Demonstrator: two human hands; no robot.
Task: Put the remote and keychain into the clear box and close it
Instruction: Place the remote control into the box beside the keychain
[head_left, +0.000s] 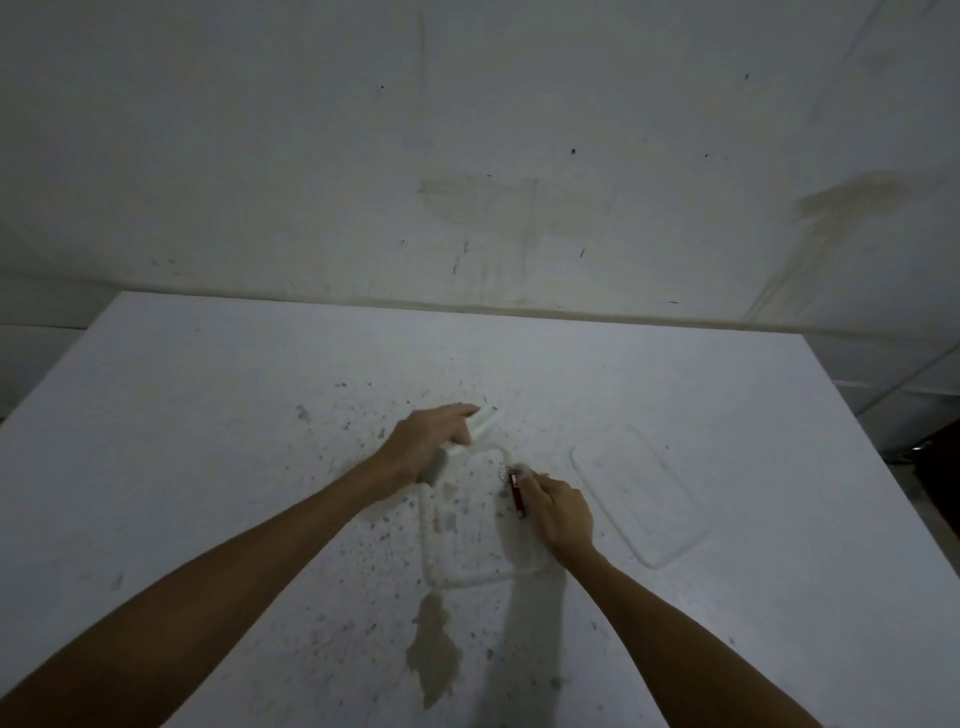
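Observation:
A clear open box (470, 577) lies on the white table (208, 441) in front of me. Its clear lid (636, 499) rests flat to the right of it. My left hand (426, 441) is at the box's far left corner and grips a pale, slim remote (480, 426) that points away from me. My right hand (558, 512) holds a red keychain (518, 493) with a metal ring over the box's right rim.
The tabletop is speckled with dark spots, and a brown worn patch (434, 649) lies near the front edge. A stained white wall (467, 156) rises right behind the table. The table's right edge falls away to a dark floor (935, 457).

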